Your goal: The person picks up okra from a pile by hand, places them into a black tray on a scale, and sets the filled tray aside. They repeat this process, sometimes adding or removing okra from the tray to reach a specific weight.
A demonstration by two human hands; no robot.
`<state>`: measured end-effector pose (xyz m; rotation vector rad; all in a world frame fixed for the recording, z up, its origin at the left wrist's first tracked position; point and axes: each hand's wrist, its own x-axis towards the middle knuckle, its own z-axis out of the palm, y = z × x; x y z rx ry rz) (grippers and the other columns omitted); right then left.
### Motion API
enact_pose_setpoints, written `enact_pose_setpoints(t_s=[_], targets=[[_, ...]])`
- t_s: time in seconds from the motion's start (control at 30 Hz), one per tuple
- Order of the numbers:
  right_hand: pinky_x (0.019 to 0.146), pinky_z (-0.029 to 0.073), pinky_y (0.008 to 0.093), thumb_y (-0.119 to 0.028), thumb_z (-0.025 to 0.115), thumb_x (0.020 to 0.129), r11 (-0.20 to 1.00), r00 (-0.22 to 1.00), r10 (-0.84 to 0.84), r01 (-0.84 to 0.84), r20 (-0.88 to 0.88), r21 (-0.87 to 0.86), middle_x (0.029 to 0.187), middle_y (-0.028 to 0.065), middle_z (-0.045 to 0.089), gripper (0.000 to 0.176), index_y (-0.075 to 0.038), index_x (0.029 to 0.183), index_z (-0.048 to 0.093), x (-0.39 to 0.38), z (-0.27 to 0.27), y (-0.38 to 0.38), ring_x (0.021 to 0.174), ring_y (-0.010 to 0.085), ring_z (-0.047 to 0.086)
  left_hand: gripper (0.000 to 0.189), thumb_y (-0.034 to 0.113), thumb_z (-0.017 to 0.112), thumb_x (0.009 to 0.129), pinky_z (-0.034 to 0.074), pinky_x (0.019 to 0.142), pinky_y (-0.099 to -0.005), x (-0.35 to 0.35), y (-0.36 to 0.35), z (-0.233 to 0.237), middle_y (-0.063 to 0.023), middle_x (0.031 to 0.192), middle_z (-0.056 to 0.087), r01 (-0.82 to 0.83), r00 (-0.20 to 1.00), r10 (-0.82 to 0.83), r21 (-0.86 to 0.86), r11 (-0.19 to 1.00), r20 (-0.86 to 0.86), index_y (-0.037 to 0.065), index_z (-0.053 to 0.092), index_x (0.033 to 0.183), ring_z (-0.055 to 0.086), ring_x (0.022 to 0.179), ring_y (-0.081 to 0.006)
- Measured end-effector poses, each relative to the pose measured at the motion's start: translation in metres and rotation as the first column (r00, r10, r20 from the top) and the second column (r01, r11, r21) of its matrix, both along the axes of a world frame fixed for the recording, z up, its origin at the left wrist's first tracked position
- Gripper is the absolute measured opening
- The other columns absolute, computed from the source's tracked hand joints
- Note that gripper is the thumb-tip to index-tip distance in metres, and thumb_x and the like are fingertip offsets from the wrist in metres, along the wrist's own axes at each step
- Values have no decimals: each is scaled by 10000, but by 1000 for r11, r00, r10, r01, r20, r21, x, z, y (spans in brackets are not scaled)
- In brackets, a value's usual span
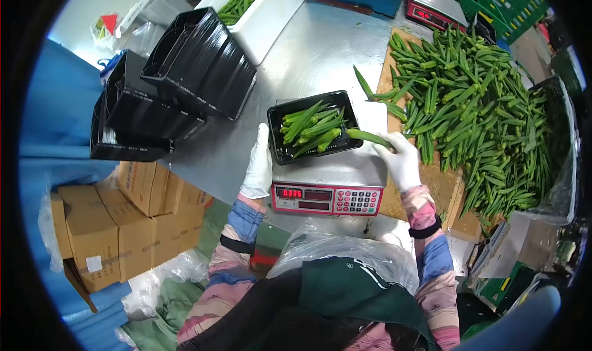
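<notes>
A black plastic tray [279, 149] with several green okra pods [313, 128] in it stands on the platform of a red-framed digital scale [327, 199]. The scale's red digits look like 0.335. My right hand [401, 161], in a white glove, pinches a single okra pod [369, 136] by one end; its other end reaches over the tray's right rim. Beside the tray's left wall is my left hand [258, 166], also white-gloved, with fingers stretched out straight and nothing in them.
A large okra heap [475, 110] covers a wooden board [443, 177] on the right. Stacked black trays [197, 61] stand at the left beside a white bin [271, 21] with okra. A second scale [431, 12] sits at the back; cardboard boxes [92, 234] are below left.
</notes>
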<state>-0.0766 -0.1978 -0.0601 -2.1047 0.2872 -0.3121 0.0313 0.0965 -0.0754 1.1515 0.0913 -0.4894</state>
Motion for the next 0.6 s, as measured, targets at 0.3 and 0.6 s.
enact_pose_setpoints(t_s=[0.3, 0.6], targets=[[899, 504, 335, -134, 766, 832, 990, 993, 97, -89, 64, -109, 1087, 132, 661, 434, -72, 1252, 673, -11, 14, 13, 1011, 243, 640, 623, 518, 406, 1053, 443, 1020, -272, 3, 4, -17, -66, 1289, 629, -33, 998, 29, 63, 997, 58, 1, 570, 1361, 590, 1135, -125], [907, 505, 313, -95, 693, 899, 999, 988, 4, 4, -156, 51, 1074, 125, 694, 317, -43, 1211, 673, -70, -15, 5, 985, 217, 666, 724, 501, 514, 1017, 233, 1192, -361, 12, 24, -44, -194, 1500, 439, -128, 991, 127, -1, 992, -30, -76, 416, 1444, 385, 1409, -273]])
